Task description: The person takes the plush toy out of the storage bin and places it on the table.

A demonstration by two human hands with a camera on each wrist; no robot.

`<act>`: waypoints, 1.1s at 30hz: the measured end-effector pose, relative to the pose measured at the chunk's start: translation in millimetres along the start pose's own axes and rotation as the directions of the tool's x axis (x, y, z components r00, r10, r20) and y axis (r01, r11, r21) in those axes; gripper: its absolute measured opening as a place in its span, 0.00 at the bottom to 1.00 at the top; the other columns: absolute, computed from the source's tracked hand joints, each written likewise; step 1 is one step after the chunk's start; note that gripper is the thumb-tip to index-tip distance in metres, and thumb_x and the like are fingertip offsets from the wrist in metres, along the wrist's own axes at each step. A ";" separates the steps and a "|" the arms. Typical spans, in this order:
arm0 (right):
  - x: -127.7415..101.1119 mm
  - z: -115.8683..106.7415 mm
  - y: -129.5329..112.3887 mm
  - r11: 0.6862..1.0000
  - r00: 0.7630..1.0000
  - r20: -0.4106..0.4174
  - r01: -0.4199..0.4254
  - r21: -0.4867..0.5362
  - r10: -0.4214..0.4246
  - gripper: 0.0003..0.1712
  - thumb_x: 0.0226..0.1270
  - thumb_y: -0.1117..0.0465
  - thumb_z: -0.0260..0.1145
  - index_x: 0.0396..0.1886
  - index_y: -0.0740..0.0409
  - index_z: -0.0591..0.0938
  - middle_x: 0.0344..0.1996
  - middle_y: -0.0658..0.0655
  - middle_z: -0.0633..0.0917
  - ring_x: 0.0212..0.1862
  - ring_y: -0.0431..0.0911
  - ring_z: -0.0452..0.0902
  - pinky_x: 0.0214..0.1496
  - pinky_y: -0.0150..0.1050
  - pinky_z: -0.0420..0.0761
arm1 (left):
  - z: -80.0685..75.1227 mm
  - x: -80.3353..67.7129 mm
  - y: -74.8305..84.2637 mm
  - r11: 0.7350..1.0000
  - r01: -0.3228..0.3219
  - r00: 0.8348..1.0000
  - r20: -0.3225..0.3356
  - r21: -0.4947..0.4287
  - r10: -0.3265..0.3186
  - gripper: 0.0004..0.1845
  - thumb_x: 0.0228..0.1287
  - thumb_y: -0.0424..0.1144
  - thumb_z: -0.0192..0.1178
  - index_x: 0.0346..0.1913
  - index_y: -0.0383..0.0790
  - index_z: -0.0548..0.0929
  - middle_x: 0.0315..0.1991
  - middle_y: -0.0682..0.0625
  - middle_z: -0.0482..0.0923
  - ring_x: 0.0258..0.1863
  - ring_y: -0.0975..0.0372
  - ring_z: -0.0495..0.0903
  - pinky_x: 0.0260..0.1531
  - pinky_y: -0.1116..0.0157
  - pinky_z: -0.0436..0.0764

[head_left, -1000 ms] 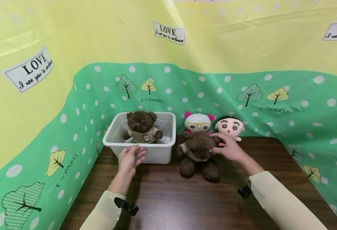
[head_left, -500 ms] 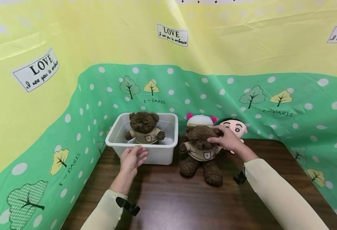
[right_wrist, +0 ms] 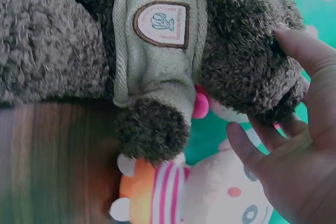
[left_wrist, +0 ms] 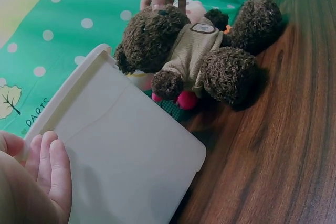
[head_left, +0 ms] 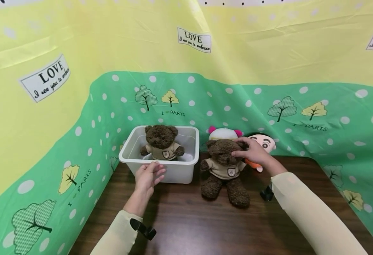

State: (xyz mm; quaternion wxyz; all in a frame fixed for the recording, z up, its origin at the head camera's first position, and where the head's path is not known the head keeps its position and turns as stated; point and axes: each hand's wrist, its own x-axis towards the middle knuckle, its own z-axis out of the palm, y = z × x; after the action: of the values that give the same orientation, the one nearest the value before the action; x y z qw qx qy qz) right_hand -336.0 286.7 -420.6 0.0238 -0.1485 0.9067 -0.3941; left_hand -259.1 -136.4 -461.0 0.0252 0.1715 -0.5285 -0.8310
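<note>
My right hand (head_left: 253, 153) grips the side of the head of a brown teddy bear (head_left: 226, 171) in a beige sweater. The bear sits upright on the table, legs towards me. In the right wrist view the thumb (right_wrist: 307, 51) presses on its face and the fingers go behind the head. At the front rim of a light grey plastic bin (head_left: 177, 173), my left hand (head_left: 145, 177) pinches the edge, its other fingers loose along the outer wall. Inside the bin sits a similar teddy bear (head_left: 161, 140), also in a beige sweater with a badge.
Behind the held bear stands a white plush with pink ears (head_left: 223, 133), partly hidden. Right of it is a plush doll with thick brows (head_left: 264, 142), partly behind my right hand. A printed cloth (head_left: 237, 113) hangs along the back of the brown wooden table (head_left: 202, 226).
The right hand has tilted the bear's head back, so its face and sweater badge show. The bear now covers more of the white plush. The left hand stays at the bin rim.
</note>
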 end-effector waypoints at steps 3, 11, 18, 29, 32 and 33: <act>2.5 -3.5 -0.9 1.000 1.000 0.008 0.022 -0.021 -0.022 0.38 0.58 0.42 0.70 0.65 0.51 0.70 0.66 0.63 0.70 0.65 0.65 0.66 0.59 0.62 0.73 | 0.4 -0.6 0.2 1.000 -0.001 1.000 -0.002 0.002 0.001 0.12 0.57 0.37 0.64 0.39 0.41 0.72 0.31 0.49 0.87 0.30 0.59 0.87 0.28 0.63 0.86; 9.1 -15.3 -14.1 0.994 0.998 -0.006 0.057 -0.095 -0.058 0.40 0.58 0.43 0.71 0.65 0.56 0.71 0.63 0.63 0.73 0.64 0.60 0.68 0.62 0.61 0.70 | 0.2 1.3 0.8 1.000 0.003 1.000 0.008 0.023 -0.003 0.13 0.58 0.38 0.64 0.41 0.40 0.71 0.31 0.49 0.87 0.32 0.59 0.88 0.30 0.61 0.86; 21.2 -22.8 -46.8 0.980 0.996 -0.031 0.081 -0.180 -0.088 0.39 0.57 0.42 0.71 0.64 0.56 0.72 0.60 0.63 0.75 0.61 0.60 0.69 0.58 0.59 0.72 | -0.2 0.2 1.5 1.000 0.001 1.000 0.012 0.014 -0.001 0.13 0.59 0.38 0.64 0.41 0.40 0.71 0.31 0.48 0.87 0.32 0.58 0.88 0.30 0.62 0.86; 58.8 -0.7 -109.6 0.970 0.984 -0.014 0.170 -0.176 -0.175 0.33 0.56 0.48 0.74 0.59 0.54 0.76 0.57 0.58 0.78 0.60 0.55 0.71 0.63 0.54 0.71 | -0.2 2.4 1.8 1.000 0.001 1.000 0.009 0.029 -0.002 0.14 0.58 0.38 0.64 0.42 0.40 0.71 0.32 0.48 0.87 0.32 0.58 0.88 0.30 0.62 0.86; 72.0 12.9 -128.1 0.971 0.981 -0.007 0.189 -0.145 -0.192 0.33 0.54 0.49 0.75 0.58 0.55 0.77 0.54 0.58 0.79 0.58 0.55 0.74 0.61 0.52 0.74 | -0.6 1.3 1.4 1.000 0.005 1.000 0.005 0.022 -0.005 0.13 0.59 0.38 0.64 0.42 0.40 0.72 0.33 0.47 0.87 0.32 0.58 0.88 0.31 0.61 0.86; 76.4 18.0 -134.1 0.971 0.981 0.000 0.193 -0.139 -0.195 0.32 0.54 0.49 0.75 0.57 0.54 0.77 0.53 0.57 0.80 0.58 0.54 0.75 0.60 0.50 0.75 | -0.8 1.1 1.1 1.000 0.007 1.000 0.004 0.020 -0.007 0.13 0.59 0.38 0.64 0.42 0.40 0.72 0.33 0.47 0.87 0.32 0.58 0.88 0.31 0.61 0.86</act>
State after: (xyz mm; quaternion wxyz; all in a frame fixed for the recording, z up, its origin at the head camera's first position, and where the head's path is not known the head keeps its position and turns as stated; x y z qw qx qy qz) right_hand -372.5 165.5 -330.6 -0.0314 -0.2348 0.9132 -0.3317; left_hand -260.1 -137.8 -460.6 0.0197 0.1717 -0.5362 -0.8262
